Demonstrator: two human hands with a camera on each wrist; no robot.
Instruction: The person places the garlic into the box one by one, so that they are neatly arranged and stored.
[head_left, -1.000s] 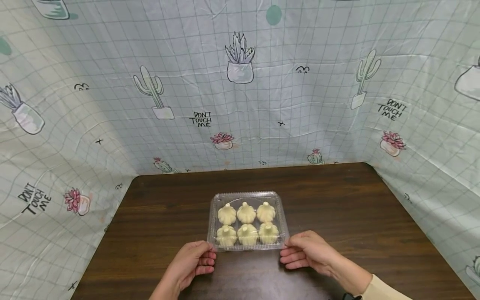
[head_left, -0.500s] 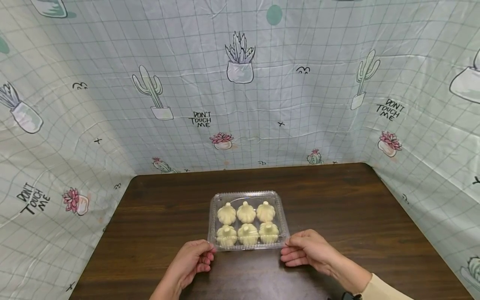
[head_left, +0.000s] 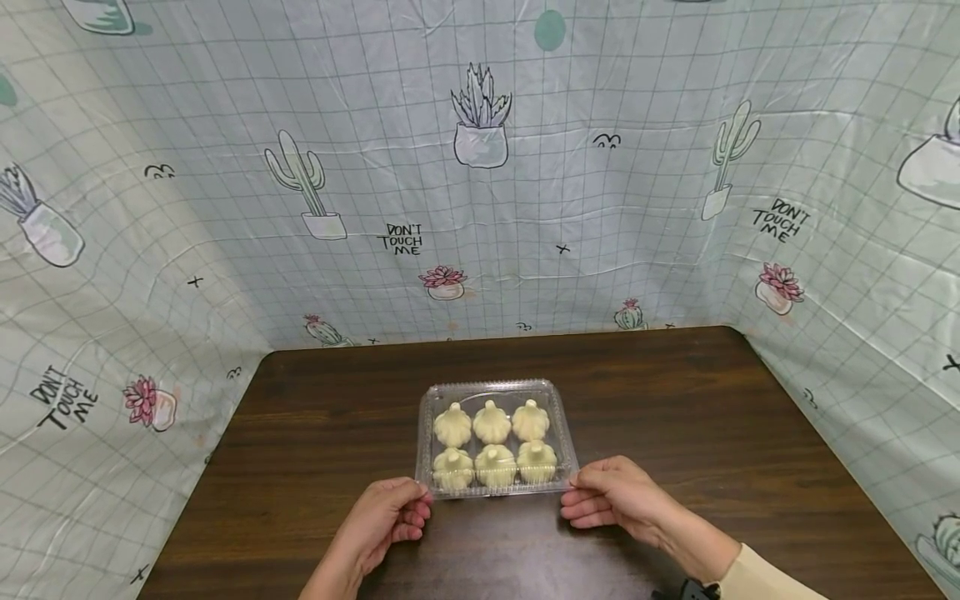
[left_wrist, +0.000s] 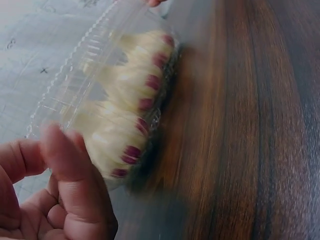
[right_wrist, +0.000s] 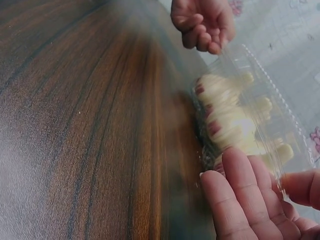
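Observation:
A clear plastic clamshell box [head_left: 489, 388] holds two rows of pale garlic bulbs [head_left: 492, 423], stems up, and its lid lies over them. My left hand [head_left: 384, 523] pinches the box's near left corner between thumb and forefinger. At the near right corner, my right hand [head_left: 622, 504] pinches the rim the same way. Reddish-purple marks show low on the garlic bulbs [left_wrist: 120, 135] in the left wrist view. The right wrist view has the fingers [right_wrist: 245, 185] of my right hand extended under the rim, the thumb above it.
A dark brown wooden table [head_left: 330, 417] lies under the box. Behind it and on both sides hangs a pale grid curtain [head_left: 555, 192] printed with potted plants, meeting the table's far edge.
Both hands keep their pinch on the corners. The box and hands have shifted very slightly away from me, or up.

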